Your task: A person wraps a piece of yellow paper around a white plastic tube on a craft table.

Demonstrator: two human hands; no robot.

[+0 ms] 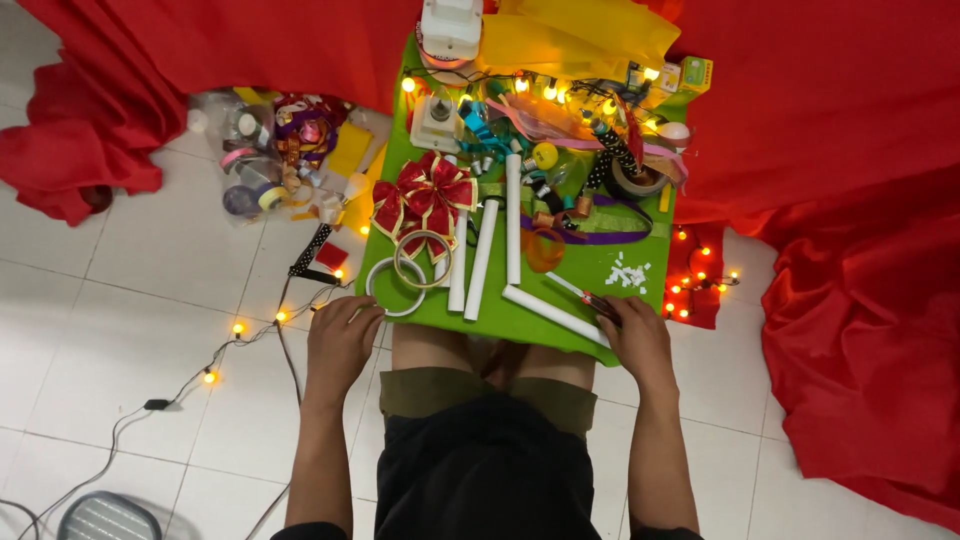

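Note:
My left hand [340,340] rests at the near left corner of a small green table [600,275], fingers curled over its edge, next to a white tape roll [395,287]. My right hand [635,338] is at the near right edge, its fingers on a small dark and red tool [600,305] that lies by the end of a white tube [553,314]. Other white tubes [482,258] lie upright in the middle. A red and gold ribbon bow [425,195] sits at the left of the table.
Ribbons, tape rolls and lit string lights [550,92] crowd the far half of the table. A pile of ribbon spools [270,160] lies on the tiled floor at left. Red cloth [860,250] covers the floor at right and behind. A cable with lights [225,350] trails at left.

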